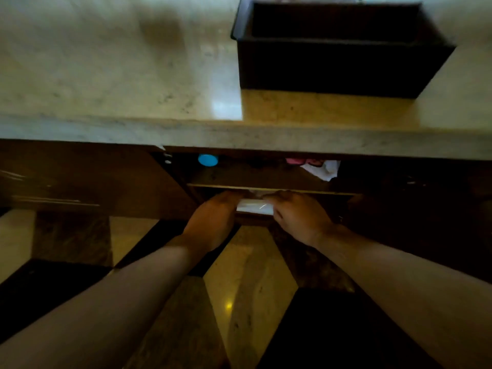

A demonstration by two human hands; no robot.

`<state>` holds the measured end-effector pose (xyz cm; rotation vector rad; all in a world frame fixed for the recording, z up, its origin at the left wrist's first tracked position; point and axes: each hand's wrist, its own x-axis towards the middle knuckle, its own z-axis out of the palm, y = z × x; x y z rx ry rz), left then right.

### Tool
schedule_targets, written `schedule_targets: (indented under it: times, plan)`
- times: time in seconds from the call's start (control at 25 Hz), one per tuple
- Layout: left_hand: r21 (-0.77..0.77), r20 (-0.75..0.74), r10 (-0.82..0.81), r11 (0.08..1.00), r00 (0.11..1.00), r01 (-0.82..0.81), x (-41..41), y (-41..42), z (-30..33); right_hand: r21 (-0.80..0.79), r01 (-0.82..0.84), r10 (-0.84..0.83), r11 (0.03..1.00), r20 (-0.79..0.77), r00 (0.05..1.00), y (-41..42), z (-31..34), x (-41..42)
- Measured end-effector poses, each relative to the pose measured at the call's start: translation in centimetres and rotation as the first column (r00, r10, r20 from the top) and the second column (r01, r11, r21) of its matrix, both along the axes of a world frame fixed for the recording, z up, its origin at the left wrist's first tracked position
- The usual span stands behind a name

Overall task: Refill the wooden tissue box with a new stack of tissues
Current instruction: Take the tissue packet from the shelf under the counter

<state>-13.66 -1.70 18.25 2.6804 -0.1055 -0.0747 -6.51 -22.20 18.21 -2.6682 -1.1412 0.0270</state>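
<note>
Both my hands are in the lower shelf under the table's front edge. Left hand (213,219): fingers curled onto the left end of the white tissue pack (255,207); tips hidden in shadow. Right hand (295,217): fingers pressed over the pack's right end. Risk: the pack looks glossy, so it may slip, or snag on the shelf board (266,188) above as it comes out. Wooden tissue box (338,65) stands open near the table's far right; a blind lift could clip the table edge.

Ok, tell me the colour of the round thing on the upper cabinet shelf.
Bright blue round thing, clearest in the head view.
</note>
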Motion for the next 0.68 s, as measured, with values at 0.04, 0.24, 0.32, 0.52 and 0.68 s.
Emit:
schedule_targets:
  times: [0.04, 0.24, 0.32, 0.52, 0.68]
  plan:
    - [-0.019, -0.025, 0.014, 1.000, 1.000, -0.014, -1.3, -0.1, 2.2, -0.033, -0.010, 0.009, 0.999, -0.027, 1.000, -0.3, 2.1, -1.1]
    - [-0.014, -0.094, 0.144, 0.989, 0.985, -0.146, -6.0, -0.3, 11.8, -0.046, -0.040, 0.032, 0.998, -0.163, 0.986, -1.8, 12.2, -4.6]
    - [-0.040, -0.107, 0.175, 0.983, 0.979, -0.180, -7.4, 0.0, 16.1, -0.007, -0.069, 0.068, 0.998, -0.105, 0.992, -2.2, 16.6, -5.1]
    - [-0.042, -0.001, 0.197, 0.979, 0.980, -0.197, -8.4, 0.6, 27.3, 0.157, -0.043, 0.059, 0.987, -0.104, 0.993, -2.6, 27.5, -5.3]
    - [-0.054, 0.067, 0.246, 0.969, 0.967, -0.242, -8.5, 1.1, 35.1, 0.176, -0.012, 0.026, 0.984, -0.075, 0.997, -2.6, 34.4, -4.5]
